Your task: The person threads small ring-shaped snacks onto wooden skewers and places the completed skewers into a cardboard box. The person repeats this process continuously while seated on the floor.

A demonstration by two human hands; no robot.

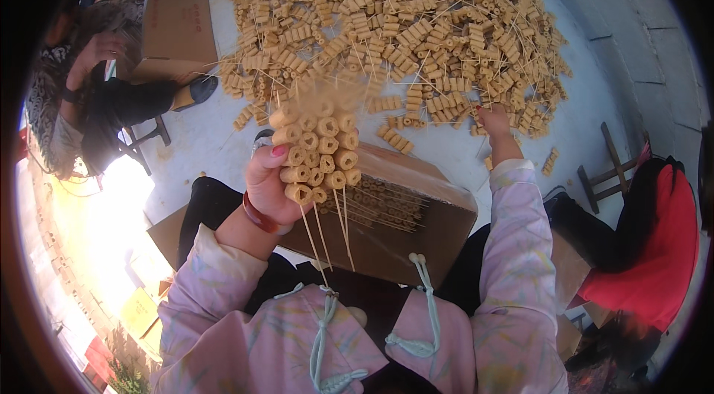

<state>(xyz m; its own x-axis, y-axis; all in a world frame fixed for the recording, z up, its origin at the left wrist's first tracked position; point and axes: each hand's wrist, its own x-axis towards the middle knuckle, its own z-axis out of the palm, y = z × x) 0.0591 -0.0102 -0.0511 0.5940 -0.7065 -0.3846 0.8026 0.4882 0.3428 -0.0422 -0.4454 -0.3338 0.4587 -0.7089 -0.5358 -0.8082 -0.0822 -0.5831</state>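
My left hand is closed around a bunch of several skewers threaded with tan, ring-shaped food pieces. Their bare sticks hang down toward my lap, and a red bangle circles the wrist. My right hand is stretched out to the near right edge of a large pile of the same skewers. Its fingers are drawn together beside the skewers there; what they pinch is too small to make out. Below the bunch, an open cardboard box between my legs holds rows of skewers.
A co-worker sits at the left beside another open cardboard box. Someone in red sits at the right, near a small wooden stool. The pile lies on a pale sheet. A grey block wall curves along the right.
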